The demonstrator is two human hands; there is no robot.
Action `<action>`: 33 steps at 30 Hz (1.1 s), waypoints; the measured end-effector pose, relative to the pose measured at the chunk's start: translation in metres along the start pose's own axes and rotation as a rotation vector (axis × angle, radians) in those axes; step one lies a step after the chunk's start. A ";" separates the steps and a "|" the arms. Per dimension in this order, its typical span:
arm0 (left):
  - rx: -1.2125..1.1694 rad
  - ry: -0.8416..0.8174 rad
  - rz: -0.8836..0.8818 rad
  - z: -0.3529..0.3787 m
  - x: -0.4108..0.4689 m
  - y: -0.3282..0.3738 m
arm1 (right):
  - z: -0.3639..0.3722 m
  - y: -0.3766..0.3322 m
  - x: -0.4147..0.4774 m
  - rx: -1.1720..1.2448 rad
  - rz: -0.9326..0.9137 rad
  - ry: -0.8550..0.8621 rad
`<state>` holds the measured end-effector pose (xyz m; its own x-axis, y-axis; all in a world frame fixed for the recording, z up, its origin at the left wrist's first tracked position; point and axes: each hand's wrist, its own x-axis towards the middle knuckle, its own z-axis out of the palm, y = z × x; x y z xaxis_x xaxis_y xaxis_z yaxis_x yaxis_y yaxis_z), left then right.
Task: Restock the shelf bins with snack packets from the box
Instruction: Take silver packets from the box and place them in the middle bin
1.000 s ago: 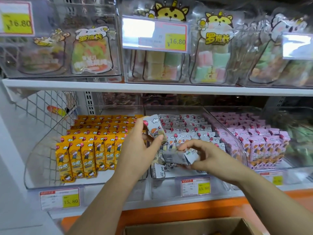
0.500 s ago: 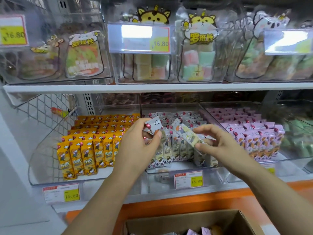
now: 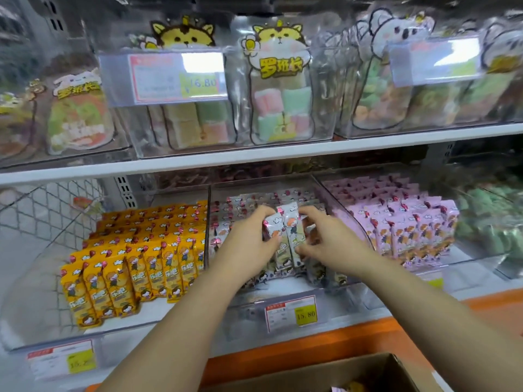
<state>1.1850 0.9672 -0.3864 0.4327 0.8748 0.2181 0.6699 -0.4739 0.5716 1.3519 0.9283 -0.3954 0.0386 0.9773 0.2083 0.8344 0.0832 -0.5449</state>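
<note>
Nearest me, below my forearms, the open cardboard box sits in front of the shelf's orange base. Above it, both my hands reach into the middle bin. My left hand pinches one grey packet, with the thumb low on its face and the fingers curled over its top. My right hand grips a second grey packet in much the same way.

The two stand upright, long axis running top to bottom. They touch side by side between my hands, over the front rows of grey stock. I judge the slot they want lies straight down from my fingers, not off to either side, and neither hand is the nearer one.

Yellow packets fill the bin to the left and pink packets the bin to the right. Further back, grey rows run to the bin's rear. Beyond them the upper shelf carries clear bags of sweets.
</note>
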 end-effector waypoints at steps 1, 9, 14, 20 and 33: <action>0.038 -0.022 0.005 0.004 0.003 -0.001 | 0.003 0.002 0.003 -0.093 0.001 0.002; 0.111 -0.110 -0.024 0.038 0.014 -0.007 | 0.015 0.013 0.005 -0.268 -0.042 0.073; 0.076 -0.084 0.006 0.024 0.005 -0.012 | 0.008 0.009 -0.004 -0.193 -0.117 0.104; 0.017 0.066 0.228 -0.016 -0.037 -0.015 | 0.026 -0.001 -0.009 0.057 -0.048 -0.347; -0.040 0.398 0.143 -0.030 -0.064 -0.072 | 0.081 -0.051 0.029 -0.163 -0.161 -0.632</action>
<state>1.0907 0.9488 -0.4176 0.2476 0.7748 0.5817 0.5923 -0.5962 0.5419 1.2662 0.9679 -0.4273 -0.3808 0.8855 -0.2660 0.8773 0.2552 -0.4064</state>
